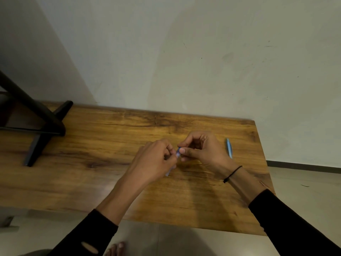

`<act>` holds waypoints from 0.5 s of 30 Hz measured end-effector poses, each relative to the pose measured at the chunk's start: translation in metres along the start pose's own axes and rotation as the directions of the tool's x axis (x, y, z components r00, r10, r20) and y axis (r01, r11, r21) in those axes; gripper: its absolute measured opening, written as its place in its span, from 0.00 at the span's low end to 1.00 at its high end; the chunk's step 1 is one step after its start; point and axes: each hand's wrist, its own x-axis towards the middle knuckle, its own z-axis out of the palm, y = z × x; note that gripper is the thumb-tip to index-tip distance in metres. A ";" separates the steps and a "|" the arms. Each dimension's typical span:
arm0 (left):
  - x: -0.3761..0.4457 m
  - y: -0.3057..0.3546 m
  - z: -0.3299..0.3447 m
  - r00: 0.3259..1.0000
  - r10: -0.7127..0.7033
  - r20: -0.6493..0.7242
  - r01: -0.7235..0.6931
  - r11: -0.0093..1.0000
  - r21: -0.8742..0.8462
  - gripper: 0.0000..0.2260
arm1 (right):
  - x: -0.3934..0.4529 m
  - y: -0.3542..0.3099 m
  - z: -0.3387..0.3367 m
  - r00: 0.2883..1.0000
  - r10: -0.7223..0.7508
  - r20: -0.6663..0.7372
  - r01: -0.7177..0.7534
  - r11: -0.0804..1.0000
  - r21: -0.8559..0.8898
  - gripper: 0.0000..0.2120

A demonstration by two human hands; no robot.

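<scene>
Pen (178, 152) is gripped by left hand (156, 159), its tip pinched by right hand (201, 150), over table (92, 145); spare pen (229, 147) is laid nearby; print too blurred.

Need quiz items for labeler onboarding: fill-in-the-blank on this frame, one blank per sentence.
1. The left hand and the right hand together pinch a held pen coloured ____.
2. A second pen lies on the wooden table, just beyond the ____ hand.
3. The black cord band circles the ____ wrist.
4. The black stand sits at the table's ____ end.

Missing words: blue; right; right; left.
</scene>
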 end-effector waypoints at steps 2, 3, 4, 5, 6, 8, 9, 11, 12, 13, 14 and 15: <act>0.000 0.000 0.000 1.000 -0.005 -0.012 0.005 1.000 -0.009 0.04 | -0.001 0.001 -0.001 1.000 0.023 0.009 -0.023 0.999 0.036 0.04; 0.000 0.000 -0.001 1.000 -0.005 -0.018 0.005 1.000 -0.010 0.04 | -0.001 0.001 -0.002 1.000 0.029 0.009 -0.029 0.998 0.050 0.04; 0.001 0.000 -0.001 1.000 0.000 -0.022 0.000 1.000 -0.002 0.04 | -0.002 0.000 -0.002 0.999 0.032 0.007 -0.032 0.998 0.059 0.04; 0.000 0.000 0.000 1.000 0.008 -0.021 -0.008 1.000 0.013 0.04 | -0.002 0.000 -0.002 1.000 0.027 0.004 -0.028 0.998 0.062 0.05; 0.000 0.001 0.000 1.000 0.017 -0.016 -0.017 0.999 0.032 0.05 | -0.003 0.000 -0.001 1.000 0.017 0.000 -0.017 0.998 0.056 0.05; -0.001 0.002 0.001 0.999 0.031 -0.008 -0.031 0.998 0.059 0.05 | -0.003 -0.001 0.001 1.000 -0.007 -0.007 0.007 1.000 0.021 0.04; -0.001 0.003 0.002 0.999 0.033 -0.009 -0.033 0.998 0.060 0.05 | -0.003 -0.001 0.002 1.000 -0.013 -0.011 0.013 1.000 0.009 0.04; -0.001 0.004 0.002 0.999 0.033 -0.021 -0.031 0.998 0.046 0.05 | -0.004 -0.002 0.001 1.000 -0.006 -0.024 0.006 1.000 0.013 0.05; -0.001 0.004 0.001 0.999 0.031 -0.031 -0.030 0.999 0.039 0.04 | -0.004 -0.003 0.000 1.000 0.003 -0.030 -0.002 1.000 0.020 0.07; -0.001 0.004 0.000 0.999 0.028 -0.039 -0.026 0.999 0.031 0.04 | -0.005 -0.003 0.000 0.999 0.011 -0.037 -0.009 1.000 0.028 0.08; -0.001 0.003 0.000 0.999 0.023 -0.043 -0.022 0.999 0.026 0.04 | -0.006 -0.004 0.000 0.999 0.015 -0.044 -0.014 0.999 0.035 0.08; -0.001 0.003 -0.001 0.999 0.021 -0.045 -0.020 1.000 0.024 0.05 | -0.006 -0.004 0.000 0.999 0.016 -0.049 -0.014 0.999 0.038 0.09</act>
